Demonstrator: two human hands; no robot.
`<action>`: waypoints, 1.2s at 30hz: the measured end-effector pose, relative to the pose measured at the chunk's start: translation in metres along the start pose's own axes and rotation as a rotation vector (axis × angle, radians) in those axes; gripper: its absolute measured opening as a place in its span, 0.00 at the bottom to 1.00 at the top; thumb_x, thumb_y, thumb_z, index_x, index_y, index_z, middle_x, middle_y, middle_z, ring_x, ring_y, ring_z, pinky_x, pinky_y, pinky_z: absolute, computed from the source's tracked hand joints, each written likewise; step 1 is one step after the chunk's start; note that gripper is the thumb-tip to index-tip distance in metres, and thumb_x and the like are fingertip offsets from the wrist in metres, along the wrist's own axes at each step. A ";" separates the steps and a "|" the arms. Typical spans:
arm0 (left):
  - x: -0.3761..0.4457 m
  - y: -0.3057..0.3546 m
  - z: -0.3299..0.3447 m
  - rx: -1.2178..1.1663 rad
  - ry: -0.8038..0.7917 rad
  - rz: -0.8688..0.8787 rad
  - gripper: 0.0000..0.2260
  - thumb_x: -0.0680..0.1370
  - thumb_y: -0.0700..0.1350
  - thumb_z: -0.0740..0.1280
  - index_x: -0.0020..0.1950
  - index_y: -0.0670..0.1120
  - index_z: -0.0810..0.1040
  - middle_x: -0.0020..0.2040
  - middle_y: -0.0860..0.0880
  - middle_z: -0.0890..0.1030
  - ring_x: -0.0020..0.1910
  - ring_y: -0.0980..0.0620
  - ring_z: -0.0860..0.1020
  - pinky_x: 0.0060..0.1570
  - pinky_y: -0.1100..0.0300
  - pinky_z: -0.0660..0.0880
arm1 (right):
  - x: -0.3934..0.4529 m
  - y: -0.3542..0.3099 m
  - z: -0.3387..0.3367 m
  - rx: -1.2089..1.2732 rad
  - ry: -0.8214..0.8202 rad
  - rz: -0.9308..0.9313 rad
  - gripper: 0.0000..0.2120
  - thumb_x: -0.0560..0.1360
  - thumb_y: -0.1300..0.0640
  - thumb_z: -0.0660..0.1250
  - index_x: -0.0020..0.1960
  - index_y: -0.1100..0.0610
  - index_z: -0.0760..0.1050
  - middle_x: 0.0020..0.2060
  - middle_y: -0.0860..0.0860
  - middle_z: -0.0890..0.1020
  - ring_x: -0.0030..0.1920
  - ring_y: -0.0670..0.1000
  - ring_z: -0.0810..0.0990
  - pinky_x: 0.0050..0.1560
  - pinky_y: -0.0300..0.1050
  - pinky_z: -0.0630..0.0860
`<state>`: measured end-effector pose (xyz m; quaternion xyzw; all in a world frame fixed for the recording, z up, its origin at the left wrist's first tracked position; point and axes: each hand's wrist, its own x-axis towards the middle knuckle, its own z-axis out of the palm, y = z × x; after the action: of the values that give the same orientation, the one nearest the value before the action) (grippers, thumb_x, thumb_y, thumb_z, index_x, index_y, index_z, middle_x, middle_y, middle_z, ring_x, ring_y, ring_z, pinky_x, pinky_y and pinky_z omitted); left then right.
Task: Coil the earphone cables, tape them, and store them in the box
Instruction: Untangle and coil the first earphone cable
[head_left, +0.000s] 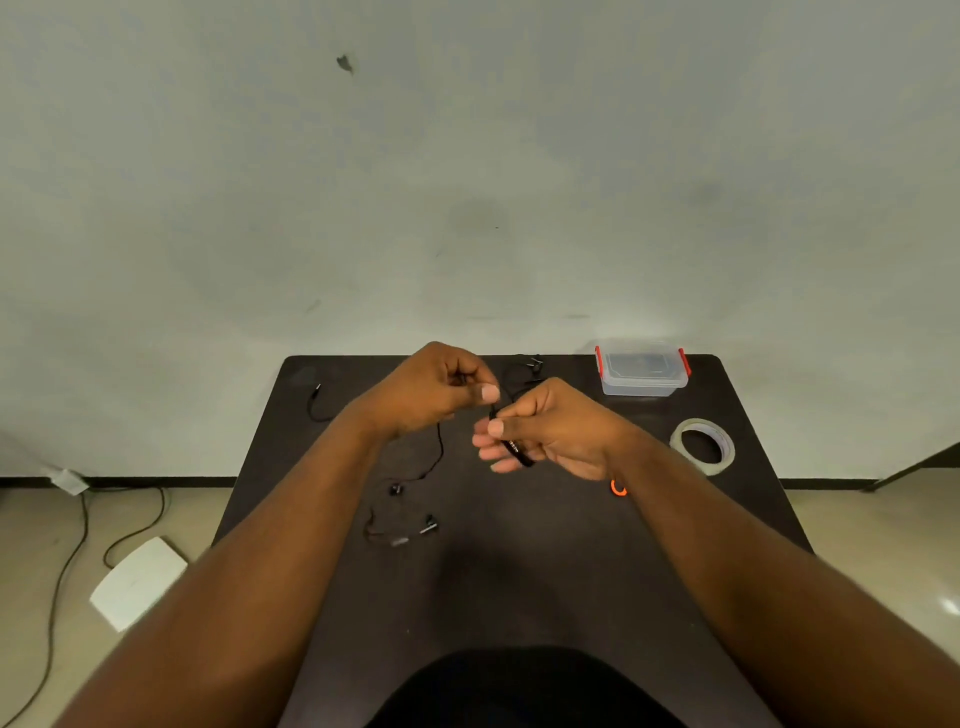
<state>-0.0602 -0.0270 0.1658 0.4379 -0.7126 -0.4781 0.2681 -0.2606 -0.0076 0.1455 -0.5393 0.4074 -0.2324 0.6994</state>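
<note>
Above the middle of the dark table (519, 571), my right hand (550, 431) grips a small coil of black earphone cable (514, 444) between thumb and fingers. My left hand (436, 387) is raised just left of it, fingers curled, pinching the same cable, which hangs down from it to earbuds (397, 488) on the table. A second black earphone (532, 364) lies at the far edge. A clear plastic box (642, 370) with red latches stands shut at the back right. A roll of clear tape (702, 446) lies in front of the box.
A small orange object (618, 488) peeks out beside my right wrist. Another earbud and plug (428, 526) lie left of centre, and a cable end (318, 400) sits at the back left. On the floor at left are a white board (137, 582) and loose wires.
</note>
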 end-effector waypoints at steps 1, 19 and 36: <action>0.001 0.001 0.002 -0.049 -0.002 0.011 0.03 0.76 0.46 0.70 0.43 0.50 0.83 0.41 0.48 0.83 0.38 0.54 0.78 0.40 0.58 0.75 | -0.003 -0.002 0.000 0.104 -0.063 0.026 0.11 0.72 0.59 0.72 0.50 0.65 0.82 0.48 0.63 0.84 0.51 0.60 0.83 0.50 0.55 0.81; -0.008 -0.017 0.032 -0.050 0.029 -0.123 0.10 0.77 0.52 0.68 0.43 0.48 0.83 0.28 0.52 0.74 0.27 0.55 0.70 0.28 0.65 0.68 | 0.002 -0.021 -0.018 -0.533 0.330 -0.394 0.08 0.75 0.62 0.69 0.38 0.63 0.82 0.43 0.47 0.85 0.49 0.37 0.81 0.50 0.39 0.78; 0.008 0.009 0.011 0.027 -0.024 0.042 0.03 0.75 0.42 0.72 0.44 0.44 0.83 0.40 0.44 0.83 0.38 0.54 0.79 0.42 0.64 0.76 | -0.007 -0.007 -0.018 0.125 -0.217 0.155 0.14 0.70 0.58 0.73 0.51 0.65 0.82 0.48 0.64 0.84 0.52 0.60 0.83 0.53 0.54 0.80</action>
<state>-0.0757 -0.0278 0.1694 0.4208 -0.7311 -0.4679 0.2636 -0.2785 -0.0144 0.1531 -0.4835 0.3546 -0.1429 0.7874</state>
